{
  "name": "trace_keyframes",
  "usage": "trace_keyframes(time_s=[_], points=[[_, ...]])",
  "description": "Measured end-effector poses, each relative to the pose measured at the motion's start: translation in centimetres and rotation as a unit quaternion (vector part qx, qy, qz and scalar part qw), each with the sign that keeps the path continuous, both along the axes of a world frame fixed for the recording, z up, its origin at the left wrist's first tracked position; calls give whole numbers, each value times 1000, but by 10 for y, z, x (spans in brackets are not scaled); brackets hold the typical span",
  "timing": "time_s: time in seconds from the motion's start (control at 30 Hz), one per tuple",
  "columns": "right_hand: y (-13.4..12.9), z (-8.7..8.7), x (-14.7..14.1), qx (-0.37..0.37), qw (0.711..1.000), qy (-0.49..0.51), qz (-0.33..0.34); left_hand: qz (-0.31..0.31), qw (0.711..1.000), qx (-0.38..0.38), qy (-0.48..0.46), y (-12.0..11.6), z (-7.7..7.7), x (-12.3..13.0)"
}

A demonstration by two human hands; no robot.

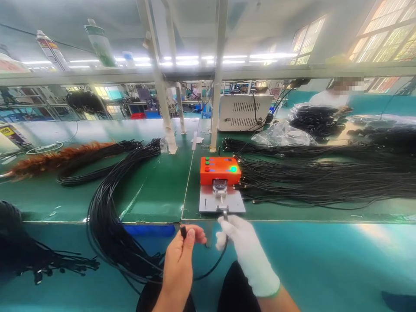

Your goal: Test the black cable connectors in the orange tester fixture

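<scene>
My right hand (238,242), in a white glove, pinches the end of a black cable (218,262) at the front of an orange test box (220,170). The cable's tip meets the small fixture on the box's metal plate (208,203); how far it sits in cannot be made out. A green light glows on the box, and a round dial gauge (220,186) is mounted before it. My bare left hand (182,251) holds a black cable connector (183,232) between thumb and fingers, just left of the right hand.
A thick bundle of black cables (107,208) hangs over the table edge at left. More black cables (325,177) lie to the right. Metal posts (214,86) and a white vented machine (245,112) stand behind. A person (331,97) is at the far right.
</scene>
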State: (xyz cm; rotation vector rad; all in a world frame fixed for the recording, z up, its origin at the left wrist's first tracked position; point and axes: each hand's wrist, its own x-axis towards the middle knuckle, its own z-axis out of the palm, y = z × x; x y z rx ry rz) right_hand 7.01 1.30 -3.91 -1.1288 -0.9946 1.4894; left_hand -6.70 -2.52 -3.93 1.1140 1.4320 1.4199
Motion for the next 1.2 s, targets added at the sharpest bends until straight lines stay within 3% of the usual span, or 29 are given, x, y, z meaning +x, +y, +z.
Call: trace_keyframes(time_s=[0.13,0.43,0.6,0.77,0.97,1.07,1.13,1.2], points=[[11,-13,-1,-15,999,-39,-2,-21,1000,-1,-12,3,6,-5],[23,-20,-1,-7,998,-57,-4,-16,999,-10,-46,-2,5,4],[27,-23,-3,-27,999,-37,-18,-27,997,-55,-37,4,-8,0],[24,-19,-3,-21,999,-30,-12,-32,992,-51,-113,10,-19,-5],[25,-18,-3,-9,1000,-18,-14,-30,999,-5,44,3,1,-4],[23,-17,-3,0,999,-36,-2,-68,992,7,109,2,6,-9],[17,-19,-2,-4,997,-67,27,-89,989,-3,122,3,7,-12],[9,-23,1,-17,985,-165,43,-78,991,-15,103,3,6,-12]])
